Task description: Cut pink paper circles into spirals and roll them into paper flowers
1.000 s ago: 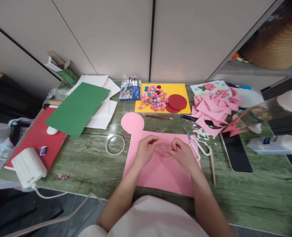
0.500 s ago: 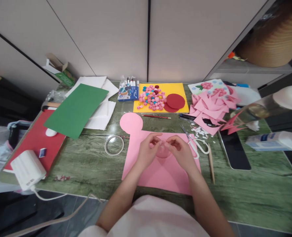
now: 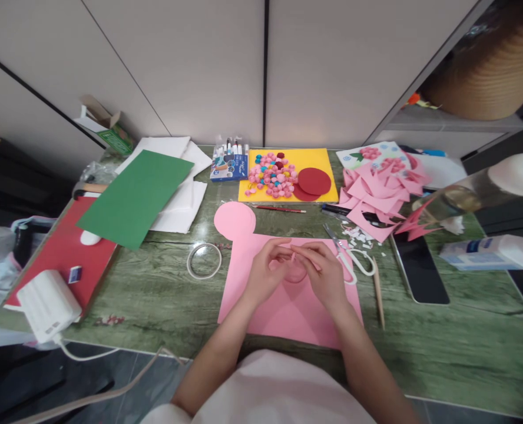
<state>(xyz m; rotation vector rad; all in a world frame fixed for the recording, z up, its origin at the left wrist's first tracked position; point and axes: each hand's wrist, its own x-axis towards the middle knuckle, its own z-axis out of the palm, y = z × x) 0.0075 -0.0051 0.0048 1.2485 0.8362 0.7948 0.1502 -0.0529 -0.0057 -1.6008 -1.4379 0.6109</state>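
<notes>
My left hand (image 3: pixel 265 272) and my right hand (image 3: pixel 323 272) meet over a large pink paper sheet (image 3: pixel 288 306) on the green table. Their fingertips pinch together on a small pink paper piece (image 3: pixel 293 257). Below the fingers a round pink disc shape (image 3: pixel 295 273) lies on or just above the sheet; I cannot tell if the pinched piece is part of it. White-handled scissors (image 3: pixel 354 259) lie just right of my right hand. A tape ring (image 3: pixel 204 259) rests left of the sheet.
A yellow sheet (image 3: pixel 318 158) carries many small rolled paper bits (image 3: pixel 274 175) and dark red discs (image 3: pixel 314 181). Marker box (image 3: pixel 229 163), green paper (image 3: pixel 135 195), pink scraps (image 3: pixel 378 191), phone (image 3: pixel 418 268), wooden stick (image 3: pixel 378 291), white bottle (image 3: pixel 491 253), power bank (image 3: pixel 49 303) surround the work.
The fingertips of both hands have drawn closer together and risen slightly toward the sheet's upper edge, now pinching the small pink piece between them. The view shifted a little.
</notes>
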